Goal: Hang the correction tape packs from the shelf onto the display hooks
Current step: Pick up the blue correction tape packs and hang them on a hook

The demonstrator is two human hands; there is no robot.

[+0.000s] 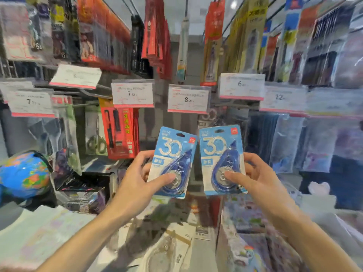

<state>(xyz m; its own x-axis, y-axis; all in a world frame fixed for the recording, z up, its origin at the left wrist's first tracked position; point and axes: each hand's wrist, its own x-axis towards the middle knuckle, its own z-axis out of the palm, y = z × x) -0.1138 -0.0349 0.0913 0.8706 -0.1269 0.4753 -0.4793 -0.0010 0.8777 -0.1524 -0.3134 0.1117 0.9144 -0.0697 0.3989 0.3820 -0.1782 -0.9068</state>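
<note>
Two blue correction tape packs marked "30" are held up side by side in front of the display wall. My left hand (137, 177) grips the left pack (172, 154), thumb over its blister and fingers behind the card. My right hand (255, 177) holds the right pack (221, 154) the same way. Both packs stand roughly upright, the left one tilted slightly clockwise, with hang holes at the top. They sit just below the price tag reading 8.00 (189, 99). The hook behind that tag is hidden.
Price tags (132, 94) line a rail across the wall, with packaged pens and scissors (96, 142) hanging above and below. A globe (23, 173) sits at the left. Notebooks and boxed goods (255, 222) cover the shelf below my arms.
</note>
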